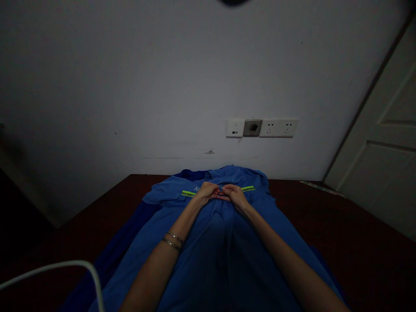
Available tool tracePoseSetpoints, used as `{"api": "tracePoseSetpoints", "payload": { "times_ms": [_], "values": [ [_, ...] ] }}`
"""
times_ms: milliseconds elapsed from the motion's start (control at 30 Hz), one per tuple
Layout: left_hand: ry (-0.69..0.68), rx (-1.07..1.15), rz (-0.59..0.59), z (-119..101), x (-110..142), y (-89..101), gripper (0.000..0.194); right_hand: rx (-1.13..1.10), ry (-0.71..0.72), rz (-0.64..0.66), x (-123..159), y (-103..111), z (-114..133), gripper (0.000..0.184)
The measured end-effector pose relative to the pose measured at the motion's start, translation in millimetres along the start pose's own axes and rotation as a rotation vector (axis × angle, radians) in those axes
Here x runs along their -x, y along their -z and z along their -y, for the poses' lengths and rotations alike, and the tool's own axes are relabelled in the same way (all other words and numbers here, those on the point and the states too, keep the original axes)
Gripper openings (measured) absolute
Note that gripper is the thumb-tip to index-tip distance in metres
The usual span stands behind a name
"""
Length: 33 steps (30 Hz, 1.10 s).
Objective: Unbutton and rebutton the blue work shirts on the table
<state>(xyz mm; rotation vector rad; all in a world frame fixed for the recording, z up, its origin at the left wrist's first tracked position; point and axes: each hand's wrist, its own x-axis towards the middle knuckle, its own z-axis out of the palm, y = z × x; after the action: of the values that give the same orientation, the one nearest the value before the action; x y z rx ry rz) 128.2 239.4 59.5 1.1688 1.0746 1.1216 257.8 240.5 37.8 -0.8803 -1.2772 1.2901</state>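
Blue garment [208, 242] lies on dark red table [325, 216], far end close to wall [162, 86]. Left hand [207, 191] and right hand [234, 195] nearly meet, fingertips pinching its front fabric. White "N" [196, 189] legible beside left hand. Darker blue cloth [130, 234] edges its left; tabletop extends both sides.

Right of the shirt [224, 242], I could slide my right hand [236, 195] over the bare table [338, 234] towards the door [390, 164]. On my left, a white cable [74, 263] arches in the way. Just beyond the shirt, the wall [169, 108] blocks reaching forward; above my left hand [207, 192] is open air.
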Motion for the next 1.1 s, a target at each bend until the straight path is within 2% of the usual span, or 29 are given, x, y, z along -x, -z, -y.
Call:
{"api": "tracePoseSetpoints", "payload": {
  "times_ms": [133,267,367,500,633,800,933,1100],
  "values": [
    [-0.004,0.03,0.055,2,-2,4.8,0.017,-0.026,-0.058,0.043,5,1,7,0.006],
    [-0.027,-0.032,0.157,6,-6,9.4,0.016,0.253,-0.071,0.09,6,3,17,0.007],
    [-0.063,-0.11,0.17,6,-6,10.7,0.02,0.458,-0.014,0.131,5,8,23,0.01],
    [-0.073,-0.22,0.242,1,-1,14.6,0.03,0.574,0.035,0.175,4,13,24,0.012],
    [-0.087,-0.332,0.298,-6,1,21.4,0.032,0.559,0.031,0.168,3,11,22,0.012],
    [-0.166,-0.459,0.26,-11,0,28.0,0.028,0.452,0.005,0.117,3,4,19,0.01],
    [-0.188,-0.498,0.236,-17,3,34.0,0.025,0.333,-0.018,0.057,2,7,18,0.014],
    [-0.184,-0.548,0.31,-22,7,34.7,0.037,0.365,0.022,0.026,1,4,17,0.012]
  ]
}}
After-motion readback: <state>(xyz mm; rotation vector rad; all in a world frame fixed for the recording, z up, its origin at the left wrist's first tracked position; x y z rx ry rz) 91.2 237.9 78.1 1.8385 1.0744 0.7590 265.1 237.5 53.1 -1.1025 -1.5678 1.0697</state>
